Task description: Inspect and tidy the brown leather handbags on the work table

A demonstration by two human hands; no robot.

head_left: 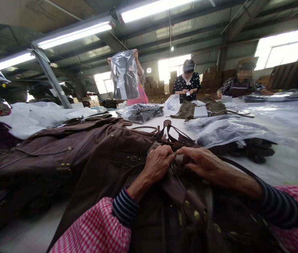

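A dark brown bag (173, 188) with brass-coloured studs lies directly in front of me. My left hand (159, 162) is closed on its upper edge, the fingers curled and the thumb pressing. My right hand (207, 165) pinches the same edge just to the right, its fingertips close to my left thumb. What lies between the fingertips is too small and dark to make out. Beyond my hands, a thin brown handle strap (179, 133) stands up in a loop. More brown bags (51, 147) with zips and buckles are heaped on the left, touching this one.
Clear plastic wrapping (225, 130) covers dark items to the right. Across the white table (283, 168) lie a wrapped bag (143, 111) and an olive bag (188, 111). One person holds up a bag in plastic (125, 75); two others stand behind the table. White plastic sheeting (36, 117) is piled left.
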